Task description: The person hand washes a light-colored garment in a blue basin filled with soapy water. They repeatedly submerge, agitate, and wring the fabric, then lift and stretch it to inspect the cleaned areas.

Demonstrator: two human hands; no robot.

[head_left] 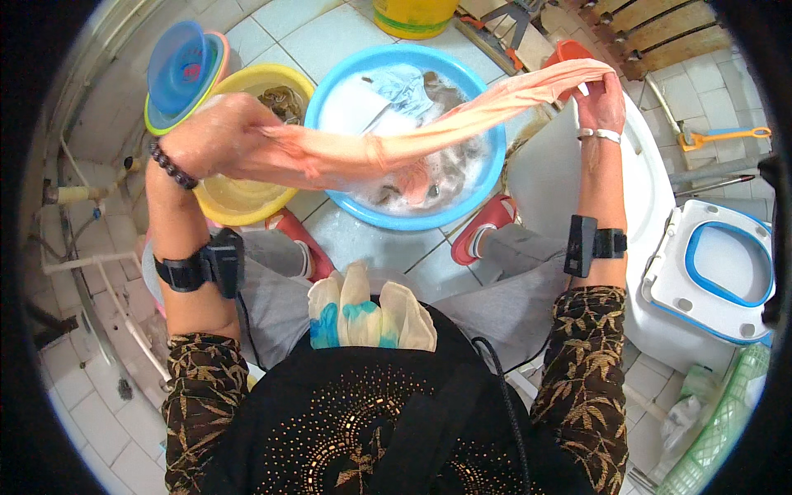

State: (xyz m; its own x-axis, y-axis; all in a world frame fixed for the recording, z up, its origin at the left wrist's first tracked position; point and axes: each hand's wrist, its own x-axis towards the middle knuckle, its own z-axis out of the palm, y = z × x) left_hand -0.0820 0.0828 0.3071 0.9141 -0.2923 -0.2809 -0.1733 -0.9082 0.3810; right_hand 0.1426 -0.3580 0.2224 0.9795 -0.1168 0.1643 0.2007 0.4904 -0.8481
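A wet peach cloth is stretched and twisted between my two hands above a blue basin. My left hand grips its bunched left end, partly in front of the yellow basin. The other end is held higher up on the right, in my right hand. In the blue basin lie foamy grey water, a white and light blue cloth and a peach piece. The yellow basin to the left holds water and a dark brown cloth.
Nested plastic basins lean at the far left. A yellow bucket stands at the back. A white tub and a white, blue-trimmed lid are on the right. My red slippers flank the blue basin. A green basket lies lower right.
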